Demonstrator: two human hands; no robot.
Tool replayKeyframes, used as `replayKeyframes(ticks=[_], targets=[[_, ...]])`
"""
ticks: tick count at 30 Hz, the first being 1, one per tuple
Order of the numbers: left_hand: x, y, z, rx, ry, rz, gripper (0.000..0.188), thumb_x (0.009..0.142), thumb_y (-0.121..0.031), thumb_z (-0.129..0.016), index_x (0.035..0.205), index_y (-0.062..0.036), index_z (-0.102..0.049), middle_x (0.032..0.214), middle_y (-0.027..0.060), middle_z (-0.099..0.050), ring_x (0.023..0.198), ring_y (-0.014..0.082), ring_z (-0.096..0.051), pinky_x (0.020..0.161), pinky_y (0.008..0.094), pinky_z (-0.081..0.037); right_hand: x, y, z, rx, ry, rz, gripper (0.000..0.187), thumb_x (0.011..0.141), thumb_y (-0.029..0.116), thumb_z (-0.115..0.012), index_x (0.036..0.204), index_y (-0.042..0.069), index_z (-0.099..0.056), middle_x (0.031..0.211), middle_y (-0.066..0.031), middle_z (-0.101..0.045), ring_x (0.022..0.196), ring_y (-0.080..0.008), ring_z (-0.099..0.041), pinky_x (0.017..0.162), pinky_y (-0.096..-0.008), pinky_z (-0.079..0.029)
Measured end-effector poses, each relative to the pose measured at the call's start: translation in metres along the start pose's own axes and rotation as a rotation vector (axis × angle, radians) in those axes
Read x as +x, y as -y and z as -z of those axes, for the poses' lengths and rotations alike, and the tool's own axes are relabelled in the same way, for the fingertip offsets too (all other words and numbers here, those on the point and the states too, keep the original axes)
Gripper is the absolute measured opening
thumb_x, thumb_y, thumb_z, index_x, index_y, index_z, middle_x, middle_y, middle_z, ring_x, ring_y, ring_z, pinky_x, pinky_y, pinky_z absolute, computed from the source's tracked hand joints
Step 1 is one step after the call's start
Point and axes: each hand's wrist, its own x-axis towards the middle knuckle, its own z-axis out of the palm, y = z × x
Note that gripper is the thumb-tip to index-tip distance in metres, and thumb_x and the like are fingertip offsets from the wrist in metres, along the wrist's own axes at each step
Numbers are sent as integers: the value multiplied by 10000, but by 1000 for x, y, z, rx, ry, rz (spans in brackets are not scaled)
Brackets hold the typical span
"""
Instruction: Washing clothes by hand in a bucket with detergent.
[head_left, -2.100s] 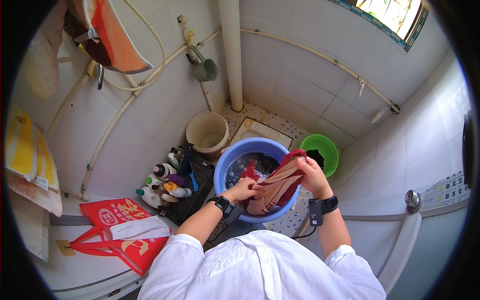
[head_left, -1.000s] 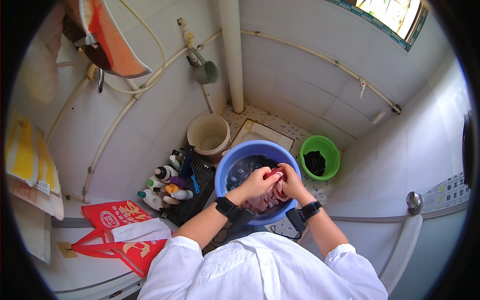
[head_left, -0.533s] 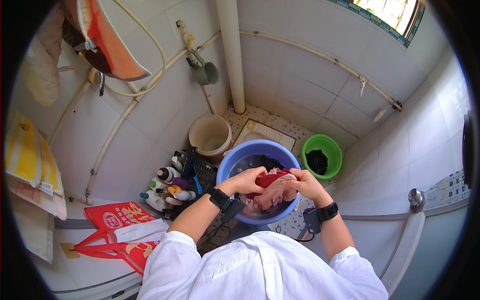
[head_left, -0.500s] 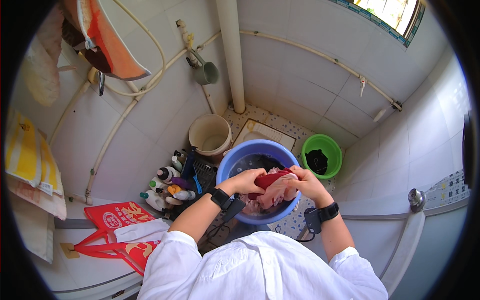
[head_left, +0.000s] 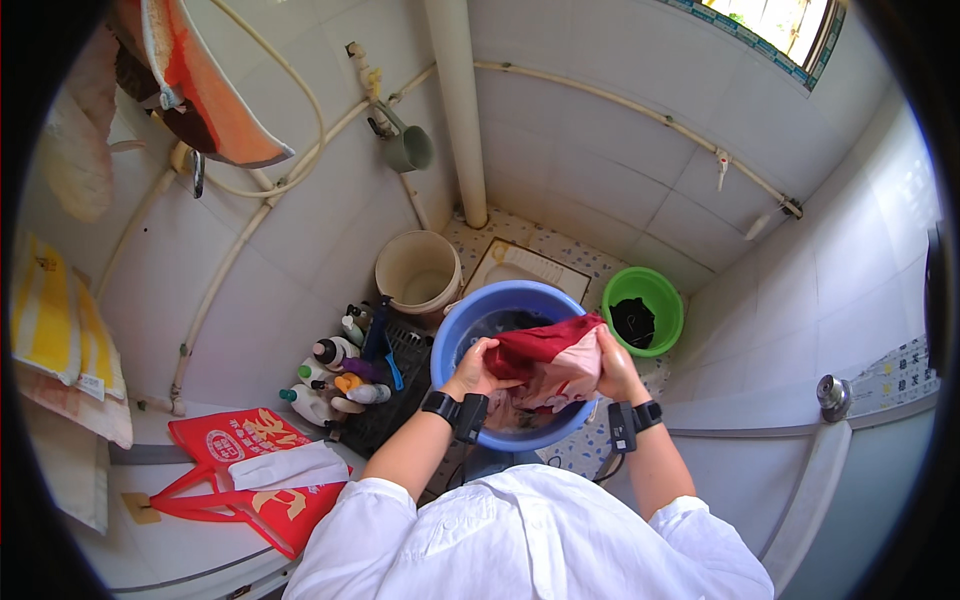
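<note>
A wet red and pink garment is spread between my hands over a blue basin. My left hand grips its left side, fingers closed on the cloth. At the right side, my right hand holds the pink part the same way. The garment's lower end hangs into the basin. Dark cloth and cloudy water show behind it; the rest of the basin's contents is hidden beneath the garment and my hands.
A green basin with dark cloth stands at the right, a pale bucket at the back left. Several bottles crowd left of the blue basin. Beyond lies a squat toilet. A red bag lies at the lower left.
My hands have moved apart, opening out the bunched garment so that more of its red part shows. My left hand has shifted left and toward me; the right slightly right.
</note>
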Motion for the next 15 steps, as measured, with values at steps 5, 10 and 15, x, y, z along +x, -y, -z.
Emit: replayKeyframes(ticks=[5,10,15], targets=[[12,19,-31,-68,-94,116,447,825,-547,-391,1038,-178,-527,1022,22,-565,880,189,-531,726,336,-450,15,-46,-32,-1102,138,525,265,869,284,-403,945,44,-485,889,-159,-539,781,-308,-539,688,-396,-453],[23,32,-34,-1,-170,167,427,860,-439,-389,1044,-72,-506,1025,122,-556,900,229,-549,751,374,-458,11,-71,-61,-1566,-252,545,284,848,292,-456,804,12,-446,654,-228,-547,611,-409,-540,551,-455,-426],[14,17,-36,-48,-70,98,431,847,-445,-440,1010,-51,-505,921,100,-569,793,216,-569,705,371,-472,27,-55,-45,-1557,-188,619,282,869,268,-434,779,1,-438,731,-242,-571,681,-421,-543,584,-467,-432]])
